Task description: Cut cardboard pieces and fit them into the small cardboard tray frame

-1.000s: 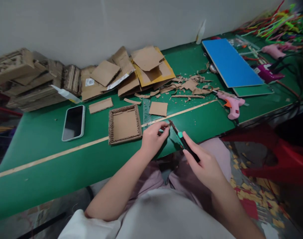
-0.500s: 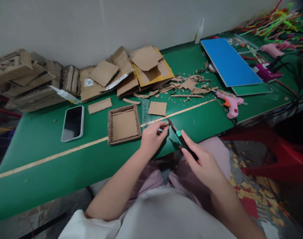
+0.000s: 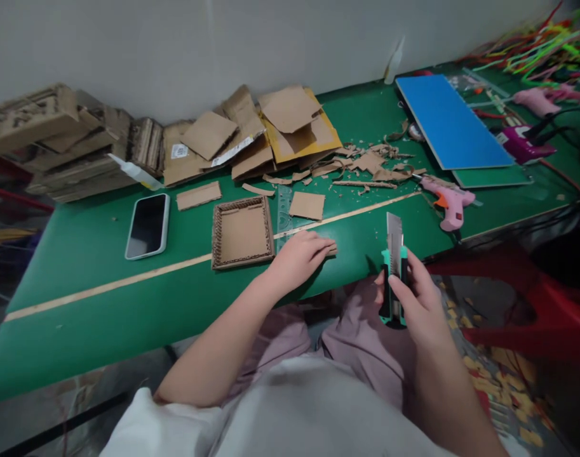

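While the right hand (image 3: 420, 306) holds a knife (image 3: 393, 261) upright near the front edge of a green counter (image 3: 151, 311), the left hand (image 3: 296, 257) lies low over the surface, its fingertips on a small cardboard strip (image 3: 332, 251). We see the right grip clamped around the knife, thumb on its front, with the bare blade (image 3: 394, 230) pointing up and clear of the other hand. The left grip has its fingers close together, but we cannot tell whether they pinch the strip or merely press it down; much of it is hidden beneath them.

We judge the knife light and stiff, its blade sharp and thin enough to snap if bent, so the safe hold is the black-and-green handle (image 3: 385, 298), well below the steel. The strip looks almost weightless, dry rather than slippery, and easily crushed; we would take it lightly by its long edges.

Just left of the left hand sits a shallow box (image 3: 244, 235) with corrugated walls, beside a clear ruler (image 3: 284, 219). Beyond the hand we find a cardboard square (image 3: 307, 205), with scraps (image 3: 368, 163) behind it and a pink glue gun (image 3: 454, 204) off to the right.
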{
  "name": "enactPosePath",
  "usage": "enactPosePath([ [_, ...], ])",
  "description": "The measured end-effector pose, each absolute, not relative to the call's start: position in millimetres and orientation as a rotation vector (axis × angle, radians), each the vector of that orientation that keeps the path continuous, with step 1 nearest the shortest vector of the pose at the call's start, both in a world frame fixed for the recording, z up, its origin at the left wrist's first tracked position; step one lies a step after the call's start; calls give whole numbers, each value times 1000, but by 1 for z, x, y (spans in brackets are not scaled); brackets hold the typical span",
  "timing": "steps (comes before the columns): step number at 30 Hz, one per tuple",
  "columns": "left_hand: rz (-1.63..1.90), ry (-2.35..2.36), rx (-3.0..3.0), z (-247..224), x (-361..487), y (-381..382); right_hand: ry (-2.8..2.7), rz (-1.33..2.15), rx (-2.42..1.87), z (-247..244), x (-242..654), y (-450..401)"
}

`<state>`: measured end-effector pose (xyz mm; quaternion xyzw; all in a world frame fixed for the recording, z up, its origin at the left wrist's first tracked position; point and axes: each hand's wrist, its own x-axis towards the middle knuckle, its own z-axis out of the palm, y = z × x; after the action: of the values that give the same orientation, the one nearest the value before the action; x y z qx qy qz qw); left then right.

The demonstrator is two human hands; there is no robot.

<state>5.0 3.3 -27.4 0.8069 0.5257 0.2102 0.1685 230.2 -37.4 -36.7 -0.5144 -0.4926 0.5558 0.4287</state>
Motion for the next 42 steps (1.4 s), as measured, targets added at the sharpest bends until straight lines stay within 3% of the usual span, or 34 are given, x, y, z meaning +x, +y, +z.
enactPosePath([
  [5, 811, 1746, 2433, -36, 26, -24, -1254, 1384, -1307, -34, 230, -29],
  [10, 611, 1959, 2344, -53, 50, -58, -1519, 1217, -1339, -23, 239, -12],
  [16, 487, 2004, 2312, -58, 54, -59, -2411, 387, -1472, -7, 232, 21],
  [22, 528, 2028, 2319, -60, 55, -58, -2969, -272, -1240, -8, 205, 54],
  [42, 453, 2103, 2310, -60, 58, -59, -3269, -290, -952, 10, 156, 79],
])
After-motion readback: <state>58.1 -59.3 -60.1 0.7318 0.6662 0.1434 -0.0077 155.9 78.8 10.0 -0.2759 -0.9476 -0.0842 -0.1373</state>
